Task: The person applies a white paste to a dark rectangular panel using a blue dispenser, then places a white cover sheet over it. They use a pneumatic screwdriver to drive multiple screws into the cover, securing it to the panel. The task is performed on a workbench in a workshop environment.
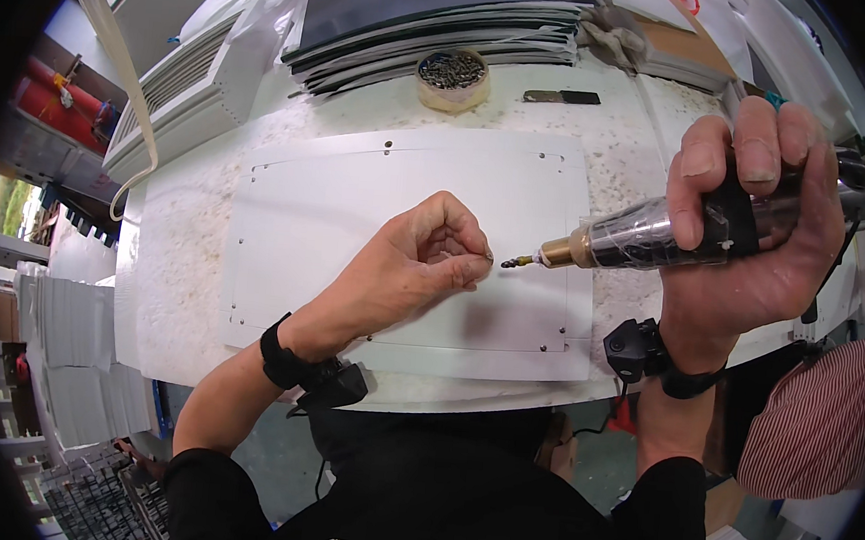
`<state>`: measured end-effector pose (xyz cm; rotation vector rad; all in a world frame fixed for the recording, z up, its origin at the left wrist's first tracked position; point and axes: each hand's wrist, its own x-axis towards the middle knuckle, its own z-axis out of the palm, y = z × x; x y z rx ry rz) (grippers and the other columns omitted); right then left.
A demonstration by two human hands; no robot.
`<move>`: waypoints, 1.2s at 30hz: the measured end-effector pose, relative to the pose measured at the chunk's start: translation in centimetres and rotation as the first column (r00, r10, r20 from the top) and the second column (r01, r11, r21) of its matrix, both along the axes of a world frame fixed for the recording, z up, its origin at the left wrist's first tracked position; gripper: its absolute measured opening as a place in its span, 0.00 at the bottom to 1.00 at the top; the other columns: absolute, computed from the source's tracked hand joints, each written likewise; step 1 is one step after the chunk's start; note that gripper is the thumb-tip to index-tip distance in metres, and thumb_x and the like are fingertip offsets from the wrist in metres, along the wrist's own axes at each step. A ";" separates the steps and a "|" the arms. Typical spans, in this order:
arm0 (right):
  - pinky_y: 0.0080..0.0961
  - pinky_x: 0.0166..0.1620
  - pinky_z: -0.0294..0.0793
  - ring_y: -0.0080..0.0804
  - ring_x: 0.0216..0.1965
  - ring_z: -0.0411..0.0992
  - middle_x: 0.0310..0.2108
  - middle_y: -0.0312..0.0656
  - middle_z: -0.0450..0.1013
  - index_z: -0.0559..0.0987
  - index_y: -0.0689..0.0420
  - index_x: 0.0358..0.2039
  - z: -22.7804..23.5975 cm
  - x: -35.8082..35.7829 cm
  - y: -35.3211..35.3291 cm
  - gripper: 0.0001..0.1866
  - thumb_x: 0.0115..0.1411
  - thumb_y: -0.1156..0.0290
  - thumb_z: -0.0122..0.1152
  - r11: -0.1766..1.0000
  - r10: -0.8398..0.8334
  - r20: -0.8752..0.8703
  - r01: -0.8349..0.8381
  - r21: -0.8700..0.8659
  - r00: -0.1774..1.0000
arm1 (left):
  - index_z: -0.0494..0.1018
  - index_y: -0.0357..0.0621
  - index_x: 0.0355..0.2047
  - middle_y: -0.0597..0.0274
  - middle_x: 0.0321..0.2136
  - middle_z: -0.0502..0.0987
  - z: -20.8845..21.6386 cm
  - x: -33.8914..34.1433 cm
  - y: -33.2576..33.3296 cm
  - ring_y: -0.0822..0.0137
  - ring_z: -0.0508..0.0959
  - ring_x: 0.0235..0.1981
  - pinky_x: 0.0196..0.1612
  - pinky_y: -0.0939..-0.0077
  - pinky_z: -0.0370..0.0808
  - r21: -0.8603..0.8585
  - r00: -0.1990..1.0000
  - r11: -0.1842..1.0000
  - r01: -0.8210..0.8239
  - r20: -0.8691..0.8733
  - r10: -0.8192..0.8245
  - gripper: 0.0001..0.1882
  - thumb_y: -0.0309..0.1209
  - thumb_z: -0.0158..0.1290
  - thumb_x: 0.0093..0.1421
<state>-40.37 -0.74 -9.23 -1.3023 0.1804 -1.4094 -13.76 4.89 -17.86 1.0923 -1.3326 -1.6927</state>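
My right hand (757, 212) is wrapped round a silver power screwdriver (646, 235) with a brass-coloured nose, held level above the right side of a white panel (318, 192). Its bit (521, 262) points left, the dark tip just short of my left fingertips. Thumb and fingers of my left hand (424, 249) are pinched together over the middle of the panel. A tiny dark piece that looks like a screw (490, 256) barely shows between them. Several small dark screw heads (388, 145) sit along the panel's edges.
Beyond the panel stands a round tub (452, 96) of small dark screws, with a flat dark-handled tool (562, 96) beside it. Stacked dark sheets (440, 20) lie at the back of the white table (183, 253). White slatted panels (180, 82) rest at the far left. A striped cloth (813, 427) shows at right.
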 end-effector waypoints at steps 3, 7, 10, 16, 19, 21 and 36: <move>0.23 0.20 0.73 0.35 0.33 0.69 0.33 0.38 0.67 0.68 0.56 0.40 -0.2 0.9 0.0 0.13 0.74 0.59 0.47 0.998 0.024 0.085 -0.019 -0.062 0.996 | 0.69 0.43 0.43 0.66 0.39 0.76 -0.5 -0.2 0.0 0.77 0.78 0.40 0.46 0.79 0.79 0.014 0.996 1.000 0.011 -0.093 -0.010 0.09 0.25 0.59 0.68; 0.22 0.21 0.74 0.34 0.32 0.69 0.34 0.38 0.67 0.68 0.56 0.40 -0.4 1.3 0.0 0.13 0.75 0.59 0.47 0.993 0.024 0.109 -0.011 -0.114 0.994 | 0.69 0.43 0.45 0.66 0.40 0.77 -0.5 -0.2 -0.2 0.78 0.78 0.41 0.48 0.80 0.80 0.006 0.997 0.999 0.031 -0.067 -0.031 0.11 0.26 0.60 0.68; 0.22 0.21 0.74 0.34 0.32 0.69 0.34 0.38 0.67 0.68 0.56 0.40 -0.7 1.5 -0.1 0.13 0.75 0.59 0.47 0.994 0.023 0.111 -0.011 -0.109 0.994 | 0.70 0.43 0.46 0.67 0.39 0.77 -0.4 -0.3 -0.1 0.77 0.78 0.41 0.48 0.79 0.80 0.023 0.997 0.999 0.031 -0.066 -0.030 0.11 0.27 0.60 0.68; 0.21 0.21 0.74 0.34 0.32 0.69 0.33 0.38 0.66 0.67 0.56 0.40 -0.8 1.5 -0.2 0.13 0.74 0.58 0.47 0.994 0.028 0.110 -0.015 -0.110 0.994 | 0.70 0.44 0.46 0.67 0.39 0.77 -0.4 -0.5 -0.1 0.78 0.78 0.40 0.47 0.80 0.79 0.024 0.996 0.999 0.026 -0.087 -0.024 0.11 0.27 0.60 0.68; 0.21 0.21 0.74 0.34 0.32 0.68 0.33 0.38 0.65 0.67 0.56 0.40 -0.9 1.7 -0.2 0.13 0.74 0.59 0.48 0.995 0.016 0.122 -0.004 -0.100 0.992 | 0.70 0.44 0.46 0.68 0.38 0.76 -0.5 -0.5 -0.1 0.79 0.77 0.39 0.46 0.81 0.78 0.010 0.996 1.000 0.027 -0.086 -0.026 0.10 0.27 0.59 0.69; 0.21 0.21 0.74 0.34 0.32 0.68 0.33 0.38 0.65 0.67 0.56 0.40 -1.0 1.6 -0.3 0.13 0.74 0.59 0.49 0.996 0.013 0.126 -0.001 -0.093 0.992 | 0.69 0.43 0.46 0.68 0.37 0.76 -0.5 -0.5 -0.1 0.79 0.77 0.39 0.45 0.82 0.77 -0.008 0.998 1.000 0.028 -0.061 -0.029 0.10 0.26 0.59 0.69; 0.22 0.21 0.74 0.34 0.33 0.69 0.33 0.38 0.66 0.67 0.57 0.41 -1.7 1.1 -0.6 0.13 0.73 0.60 0.48 0.997 0.017 0.156 -0.004 -0.083 0.988 | 0.69 0.43 0.47 0.68 0.38 0.75 -0.8 -0.7 -0.3 0.79 0.76 0.39 0.45 0.83 0.75 -0.124 0.994 0.991 0.057 0.102 -0.044 0.10 0.27 0.58 0.69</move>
